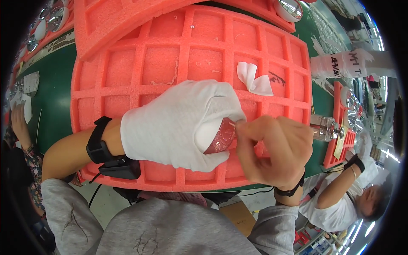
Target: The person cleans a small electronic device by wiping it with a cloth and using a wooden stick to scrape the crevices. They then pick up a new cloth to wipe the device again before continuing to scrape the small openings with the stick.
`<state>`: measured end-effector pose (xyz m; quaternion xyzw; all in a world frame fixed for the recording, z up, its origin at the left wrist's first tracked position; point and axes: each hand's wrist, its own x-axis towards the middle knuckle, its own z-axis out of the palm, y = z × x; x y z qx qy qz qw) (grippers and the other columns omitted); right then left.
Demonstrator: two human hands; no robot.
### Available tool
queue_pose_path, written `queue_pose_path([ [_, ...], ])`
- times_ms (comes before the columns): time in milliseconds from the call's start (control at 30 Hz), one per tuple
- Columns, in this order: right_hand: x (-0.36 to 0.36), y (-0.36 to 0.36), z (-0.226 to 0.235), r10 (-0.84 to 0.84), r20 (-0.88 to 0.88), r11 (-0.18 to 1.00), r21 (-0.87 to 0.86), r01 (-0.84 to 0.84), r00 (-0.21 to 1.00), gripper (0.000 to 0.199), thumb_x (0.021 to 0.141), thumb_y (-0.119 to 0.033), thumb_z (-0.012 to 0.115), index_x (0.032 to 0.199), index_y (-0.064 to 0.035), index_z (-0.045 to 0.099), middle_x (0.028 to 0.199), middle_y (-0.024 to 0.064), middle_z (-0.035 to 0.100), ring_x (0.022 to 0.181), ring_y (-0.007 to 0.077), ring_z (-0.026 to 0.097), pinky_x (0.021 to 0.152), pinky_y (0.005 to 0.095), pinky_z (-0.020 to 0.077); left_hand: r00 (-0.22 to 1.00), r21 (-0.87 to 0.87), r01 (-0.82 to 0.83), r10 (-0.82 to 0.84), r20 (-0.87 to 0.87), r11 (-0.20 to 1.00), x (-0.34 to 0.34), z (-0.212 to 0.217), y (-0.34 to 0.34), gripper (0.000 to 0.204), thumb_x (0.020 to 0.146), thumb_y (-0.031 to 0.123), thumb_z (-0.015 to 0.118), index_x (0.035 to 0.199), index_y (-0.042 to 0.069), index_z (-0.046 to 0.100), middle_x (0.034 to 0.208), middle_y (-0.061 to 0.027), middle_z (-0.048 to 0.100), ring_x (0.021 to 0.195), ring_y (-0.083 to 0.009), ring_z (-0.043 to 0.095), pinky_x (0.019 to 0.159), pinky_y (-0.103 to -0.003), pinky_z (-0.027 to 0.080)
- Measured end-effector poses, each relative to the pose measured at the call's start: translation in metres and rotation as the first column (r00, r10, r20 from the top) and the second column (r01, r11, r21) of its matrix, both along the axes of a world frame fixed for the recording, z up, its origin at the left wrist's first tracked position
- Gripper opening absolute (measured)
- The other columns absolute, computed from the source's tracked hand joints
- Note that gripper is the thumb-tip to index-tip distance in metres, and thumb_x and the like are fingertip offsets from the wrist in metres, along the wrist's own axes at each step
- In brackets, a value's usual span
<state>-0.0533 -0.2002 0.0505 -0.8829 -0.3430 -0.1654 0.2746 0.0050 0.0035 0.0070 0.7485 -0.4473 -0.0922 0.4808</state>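
Head view: the left hand [178,125], in a white cloth glove, is closed around a round red part [221,137] whose glossy face looks covered by a thin clear film. The part sits at the centre of the picture, just above the near rows of a coral-red foam tray [140,63] with a grid of square pockets. The bare right hand [276,148] meets it from the right; its thumb and forefinger form a narrow pinch at the part's upper edge, apparently on a corner of the film, though the exact contact is too small to tell. A black band wraps each wrist.

What could go wrong, as a judgement: the pinch is slight, so the film could tear or slip free; bare fingertips so near the glossy face could smudge it; and if the gloved grip loosens, the part could drop into a pocket.

A crumpled white scrap [253,78] lies on the tray, far and to the right of the hands. The tray rests on a green surface [55,85]. A 2nd foam tray [110,21] overlaps the 1st at the far side. To the right stands a white roll with dark lettering [344,63], and nearer, a small clear bottle [325,127] beside a smaller red tray [340,148] bearing a yellowish tag. Shiny round parts [57,17] line the far left. Another person [340,199] works at the right.
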Motion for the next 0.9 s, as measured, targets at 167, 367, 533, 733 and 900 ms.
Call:
queue_pose_path([
  [167, 0.006, -0.003, 0.002, -0.035, -0.011, 0.998, -0.048, 0.034, 0.999, 0.020, 0.064, 0.009, 0.075, 0.073, -0.0054, 0.065, 0.061, 0.0036, 0.063, 0.047, 0.0175, 0.059, 0.045, 0.0285, 0.0419, 1.000, -0.014, -0.019, 0.019, -0.007, 1.000, -0.001, -0.001, 0.000, 0.044, 0.064, 0.013, 0.085, 0.104, 0.014, 0.066, 0.103, -0.0054, 0.065, 0.092, -0.0291, 0.064, 0.073, -0.039, 0.054],
  [367, 0.003, 0.000, 0.000, 0.023, 0.002, 1.000, -0.012, -0.023, 1.000, 0.021, 0.064, 0.010, 0.075, 0.074, -0.0058, 0.065, 0.062, 0.0042, 0.064, 0.048, 0.0176, 0.059, 0.045, 0.0282, 0.0399, 1.000, -0.043, -0.024, 0.024, 0.008, 0.999, -0.001, -0.003, -0.001, 0.045, 0.064, 0.014, 0.085, 0.104, 0.013, 0.065, 0.102, -0.0055, 0.065, 0.091, -0.0291, 0.063, 0.073, -0.039, 0.053],
  [533, 0.006, -0.005, 0.002, 0.017, 0.034, 0.996, -0.086, -0.015, 0.999, 0.020, 0.062, 0.006, 0.074, 0.078, -0.0037, 0.066, 0.063, 0.0038, 0.061, 0.048, 0.0164, 0.056, 0.044, 0.0282, 0.0346, 1.000, -0.069, -0.013, 0.014, 0.013, 0.998, -0.001, -0.005, -0.004, 0.045, 0.064, 0.013, 0.085, 0.105, 0.013, 0.065, 0.102, -0.0056, 0.064, 0.089, -0.0290, 0.063, 0.073, -0.039, 0.053],
  [733, 0.001, 0.004, 0.003, -0.030, 0.031, 0.998, -0.058, 0.032, 0.999, 0.024, 0.062, 0.009, 0.078, 0.074, -0.0065, 0.065, 0.062, 0.0046, 0.064, 0.047, 0.0174, 0.057, 0.044, 0.0279, 0.0358, 1.000, -0.018, 0.002, -0.002, -0.004, 1.000, -0.001, -0.003, 0.000, 0.044, 0.064, 0.013, 0.085, 0.104, 0.013, 0.065, 0.102, -0.0055, 0.063, 0.090, -0.0289, 0.062, 0.074, -0.039, 0.052],
  [900, 0.003, 0.000, 0.000, 0.083, 0.054, 0.996, -0.038, -0.081, 0.995, 0.025, 0.060, 0.001, 0.075, 0.084, -0.0006, 0.067, 0.063, 0.0038, 0.057, 0.048, 0.0151, 0.053, 0.043, 0.0286, 0.0299, 0.999, 0.004, 0.025, -0.025, -0.035, 1.000, -0.002, -0.003, 0.002, 0.044, 0.065, 0.013, 0.084, 0.105, 0.012, 0.065, 0.103, -0.0059, 0.063, 0.092, -0.0291, 0.062, 0.075, -0.039, 0.052],
])
